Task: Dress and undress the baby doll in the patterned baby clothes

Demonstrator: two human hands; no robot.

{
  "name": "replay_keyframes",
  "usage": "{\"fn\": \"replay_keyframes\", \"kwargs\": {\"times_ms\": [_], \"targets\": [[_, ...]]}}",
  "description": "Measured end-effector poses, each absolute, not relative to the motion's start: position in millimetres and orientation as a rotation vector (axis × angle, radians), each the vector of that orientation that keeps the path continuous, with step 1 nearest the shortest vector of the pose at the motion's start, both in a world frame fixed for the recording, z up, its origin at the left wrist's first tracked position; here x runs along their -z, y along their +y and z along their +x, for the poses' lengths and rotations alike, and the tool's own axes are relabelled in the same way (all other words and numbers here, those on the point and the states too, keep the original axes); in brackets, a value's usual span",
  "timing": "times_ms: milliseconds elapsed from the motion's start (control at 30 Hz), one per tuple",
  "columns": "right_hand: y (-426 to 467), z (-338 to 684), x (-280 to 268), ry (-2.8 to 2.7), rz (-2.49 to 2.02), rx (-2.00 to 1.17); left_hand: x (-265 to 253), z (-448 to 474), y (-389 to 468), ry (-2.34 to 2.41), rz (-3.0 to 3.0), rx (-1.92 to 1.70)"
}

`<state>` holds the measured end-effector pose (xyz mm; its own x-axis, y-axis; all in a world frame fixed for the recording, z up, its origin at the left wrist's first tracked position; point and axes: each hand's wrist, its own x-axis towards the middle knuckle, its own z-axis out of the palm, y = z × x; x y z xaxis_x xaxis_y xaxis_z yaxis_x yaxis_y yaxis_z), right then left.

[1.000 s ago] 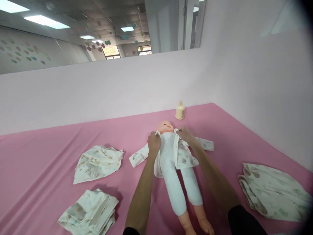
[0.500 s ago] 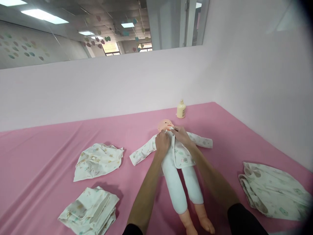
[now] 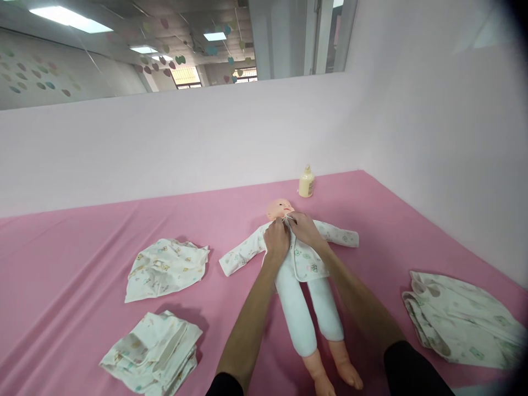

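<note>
A baby doll (image 3: 296, 316) lies on its back on a pink-covered surface (image 3: 231, 341), head away from me. It wears a white printed baby shirt (image 3: 310, 261) with both sleeves spread outward. At the collar, just below the doll's chin, my left hand (image 3: 277, 237) is closed on the shirt's left front edge. Beside it, my right hand (image 3: 303, 228) pinches the other front edge at the neck. The two edges meet between my hands, where my fingers partly hide them. White cloth covers the doll's body and upper legs; its lower legs and feet are bare.
A pale yellow pump bottle (image 3: 306, 183) stands behind the doll's head. Left of the doll lie a crumpled printed cloth (image 3: 167, 269) and a folded printed cloth (image 3: 154, 352). Another folded garment (image 3: 464, 319) lies at the right. A white wall (image 3: 173, 148) borders the back.
My left hand has moved slightly right, drawing its side of the collar against the side in my right hand. The gap at the neck has narrowed.
</note>
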<state>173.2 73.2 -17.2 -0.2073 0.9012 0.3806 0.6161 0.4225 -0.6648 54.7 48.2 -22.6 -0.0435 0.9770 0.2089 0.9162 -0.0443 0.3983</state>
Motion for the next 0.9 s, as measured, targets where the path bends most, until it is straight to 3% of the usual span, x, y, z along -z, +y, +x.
{"fn": "replay_keyframes", "kwargs": {"times_ms": [500, 900], "targets": [[67.6, 174.7, 11.7, -2.064, -1.341, -0.254, 23.9, 54.7, 47.4, 2.075, 2.05, -0.72], [64.2, 174.7, 6.0, -2.123, -1.328, -0.285, 25.2, 53.9, 49.0, 2.076, 1.994, -0.759]]}}
